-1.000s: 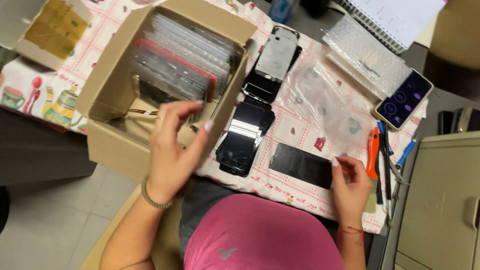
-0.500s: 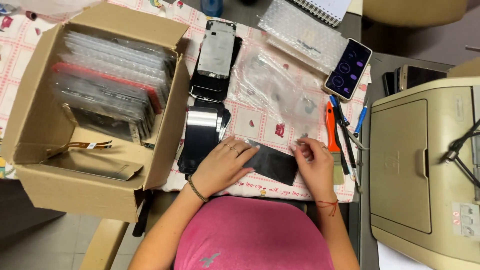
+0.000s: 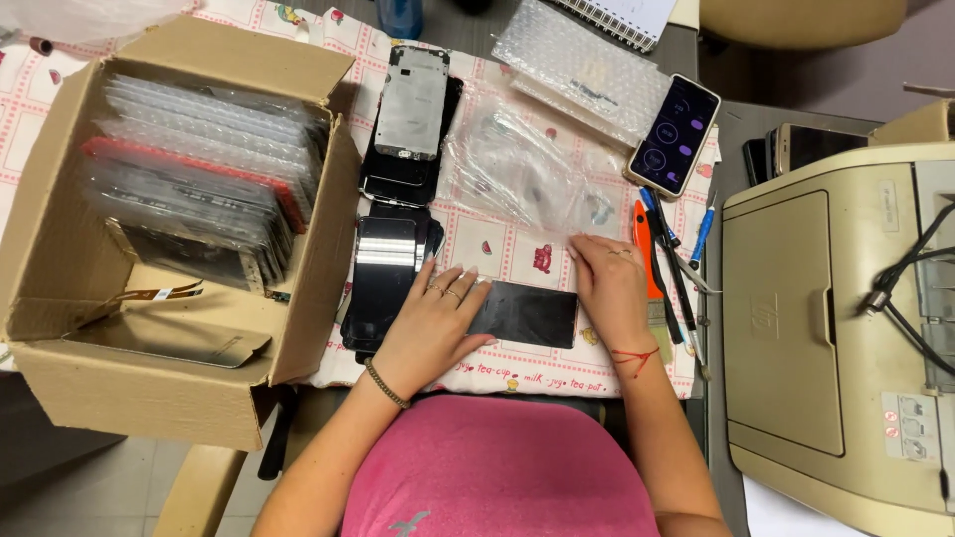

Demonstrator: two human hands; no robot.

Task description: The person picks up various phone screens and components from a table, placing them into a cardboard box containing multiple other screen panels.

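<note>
Both hands, left (image 3: 435,323) and right (image 3: 609,288), press flat, fingers spread, on the dark screen panel (image 3: 525,314) near the table's front edge.

left hand (image 3: 430,323) out of the brown cardboard box (image 3: 60,249), now flat on the black glass phone panel (image 3: 527,313) beside the right hand (image 3: 609,288)

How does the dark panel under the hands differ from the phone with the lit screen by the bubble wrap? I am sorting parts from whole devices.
The dark panel is blank and unlit; the phone shows a glowing display. The panel lies crosswise near the table's front edge, pressed by the left hand and right hand; the phone lies tilted farther back, untouched. Both are flat dark rectangles on the patterned cloth.
</note>
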